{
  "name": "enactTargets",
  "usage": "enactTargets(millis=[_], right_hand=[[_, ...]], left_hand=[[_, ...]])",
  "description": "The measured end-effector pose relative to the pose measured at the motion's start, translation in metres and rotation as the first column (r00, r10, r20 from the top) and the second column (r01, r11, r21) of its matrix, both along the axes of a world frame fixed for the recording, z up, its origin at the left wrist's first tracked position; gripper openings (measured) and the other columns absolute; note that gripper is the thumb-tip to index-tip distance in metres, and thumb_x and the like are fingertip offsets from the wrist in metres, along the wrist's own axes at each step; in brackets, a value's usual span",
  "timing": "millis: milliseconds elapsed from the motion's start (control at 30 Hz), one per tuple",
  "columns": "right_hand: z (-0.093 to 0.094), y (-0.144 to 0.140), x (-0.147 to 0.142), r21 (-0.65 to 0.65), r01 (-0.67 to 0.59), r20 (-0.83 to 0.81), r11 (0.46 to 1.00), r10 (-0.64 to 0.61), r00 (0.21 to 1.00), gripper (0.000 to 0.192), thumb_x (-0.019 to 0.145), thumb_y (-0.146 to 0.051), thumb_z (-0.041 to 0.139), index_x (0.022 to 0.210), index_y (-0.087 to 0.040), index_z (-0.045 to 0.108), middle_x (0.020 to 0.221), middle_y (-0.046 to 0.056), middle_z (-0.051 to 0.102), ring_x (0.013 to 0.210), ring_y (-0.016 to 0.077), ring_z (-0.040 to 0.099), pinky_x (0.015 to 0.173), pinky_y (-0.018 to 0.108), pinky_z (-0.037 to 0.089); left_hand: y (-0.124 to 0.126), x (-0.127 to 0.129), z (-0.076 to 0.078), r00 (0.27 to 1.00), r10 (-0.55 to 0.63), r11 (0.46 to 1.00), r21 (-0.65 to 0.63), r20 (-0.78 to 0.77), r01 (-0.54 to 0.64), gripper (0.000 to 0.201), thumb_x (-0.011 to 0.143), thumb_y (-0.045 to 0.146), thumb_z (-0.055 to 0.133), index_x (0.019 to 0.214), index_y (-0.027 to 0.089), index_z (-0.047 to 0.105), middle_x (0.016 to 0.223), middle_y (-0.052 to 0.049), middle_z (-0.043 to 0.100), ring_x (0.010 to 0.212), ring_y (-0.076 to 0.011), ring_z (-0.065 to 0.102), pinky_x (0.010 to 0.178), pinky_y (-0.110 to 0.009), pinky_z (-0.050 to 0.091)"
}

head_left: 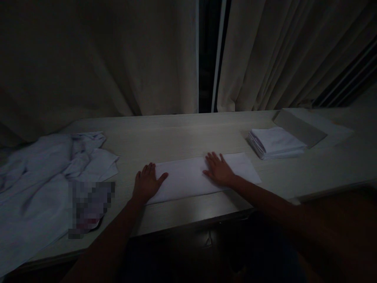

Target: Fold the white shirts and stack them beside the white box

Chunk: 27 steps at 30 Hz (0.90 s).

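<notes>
On the pale wooden desk (pixel 176 139), left hand (pixel 148 184) and right hand (pixel 219 169) rest, grip released, on a long white folded cloth (pixel 184 177); uneven pressing could wrinkle it.

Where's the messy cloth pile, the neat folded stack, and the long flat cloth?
Messy cloth pile (pixel 44 188): head view, on its rumpled middle.
Folded stack (pixel 277 140): head view, on its top layer.
Long flat cloth (pixel 187 177): head view, on its bare middle stretch.
</notes>
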State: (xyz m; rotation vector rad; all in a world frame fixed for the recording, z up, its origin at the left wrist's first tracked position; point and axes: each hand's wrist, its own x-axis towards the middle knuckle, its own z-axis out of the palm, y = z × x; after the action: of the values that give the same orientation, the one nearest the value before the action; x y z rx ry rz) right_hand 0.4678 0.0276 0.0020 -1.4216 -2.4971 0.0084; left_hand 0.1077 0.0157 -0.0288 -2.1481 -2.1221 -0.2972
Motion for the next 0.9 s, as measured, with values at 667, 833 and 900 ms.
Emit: enactTargets(millis=[667, 833, 900], right_hand=[[-0.019, -0.072, 0.106, -0.058, 0.232, 0.039, 0.971, -0.23, 0.973, 0.07, 0.097, -0.064, 0.024, 0.154, -0.023, 0.028, 0.16, 0.007, 0.022, 0.148, 0.0273, 0.015, 0.12, 0.053, 0.015], [-0.013, -0.094, 0.156, -0.024, 0.187, 0.05, 0.982, -0.186, 0.981, 0.067, 0.098, -0.06, 0.026, 0.152, -0.02, 0.031, 0.158, 0.008, 0.028, 0.148, 0.0252, 0.019, 0.121, 0.049, 0.013], [-0.014, -0.106, 0.162, -0.075, 0.127, 0.044, 0.989, -0.124, 0.991, 0.067, 0.098, -0.06, 0.029, 0.153, -0.022, 0.03, 0.157, 0.008, 0.03, 0.147, 0.0251, 0.023, 0.121, 0.048, 0.017]], left_hand=[[-0.02, 0.019, 0.034, 0.981, -0.173, 0.971, 0.15, -0.088, 0.185, 0.067, 0.093, 0.048, 0.028, 0.15, 0.011, 0.03, 0.162, -0.014, 0.017, 0.15, -0.0289, 0.006, 0.119, -0.056, 0.008], [-0.057, 0.017, 0.022, 0.863, -0.496, 0.867, -0.003, -0.096, 0.499, 0.062, 0.093, 0.052, 0.035, 0.144, 0.019, 0.042, 0.159, -0.008, 0.028, 0.149, -0.0256, 0.019, 0.122, -0.048, 0.016], [-0.073, 0.008, 0.007, 0.855, -0.517, 0.856, -0.042, -0.053, 0.515, 0.075, 0.089, 0.059, 0.04, 0.152, 0.02, 0.028, 0.16, -0.008, 0.022, 0.148, -0.0268, 0.021, 0.121, -0.046, 0.021]])
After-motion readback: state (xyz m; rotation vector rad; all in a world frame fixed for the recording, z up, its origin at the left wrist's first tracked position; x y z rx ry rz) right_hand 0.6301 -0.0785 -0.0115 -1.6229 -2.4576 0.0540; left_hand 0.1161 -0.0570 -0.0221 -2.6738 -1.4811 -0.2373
